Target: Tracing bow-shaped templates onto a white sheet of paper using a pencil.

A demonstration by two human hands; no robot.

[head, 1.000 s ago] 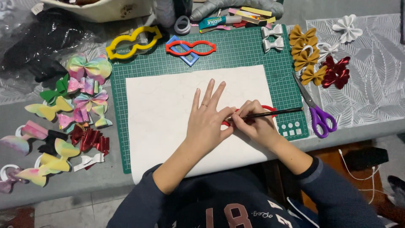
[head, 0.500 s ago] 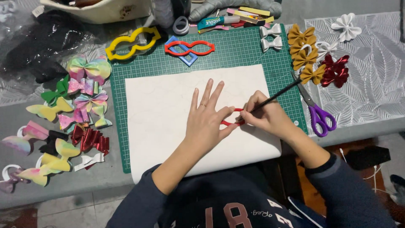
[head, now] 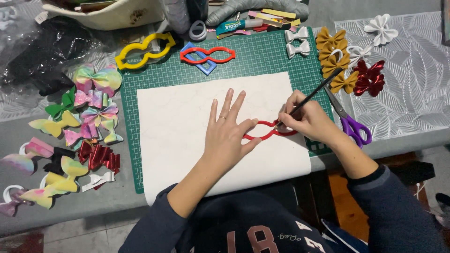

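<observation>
**A:** What has each hand got?

**B:** The right hand (head: 307,121), right of the frame's centre, is closed in a writing grip around a thin black pencil (head: 311,96). The shaft slants up toward the upper right, and the tip meets the edge of a red bow-shaped template (head: 269,133).

**A:** And the left?

**B:** The left hand (head: 229,138) lies flat with its fingers spread and grips nothing. Its thumb and palm press on the left part of the red template, pinning it to the white sheet (head: 187,122).

**A:** Where does that template sit?

**B:** Near the sheet's right edge, a little below the middle of the frame, between the two hands.

**A:** What lies under the sheet?

**B:** A green cutting mat (head: 262,58), showing along the top, left and right edges.

**A:** Around that?

**B:** On the upper part of the mat lie another red template (head: 207,55) over a blue one (head: 202,68), with a yellow template (head: 144,49) toward the upper left. Purple-handled scissors (head: 351,124) lie just beside the right hand, at the mat's right edge. Mustard bows (head: 333,58) and shiny red bows (head: 369,77) are at upper right. A scatter of pastel bows (head: 93,100) fills the left side of the frame.
</observation>
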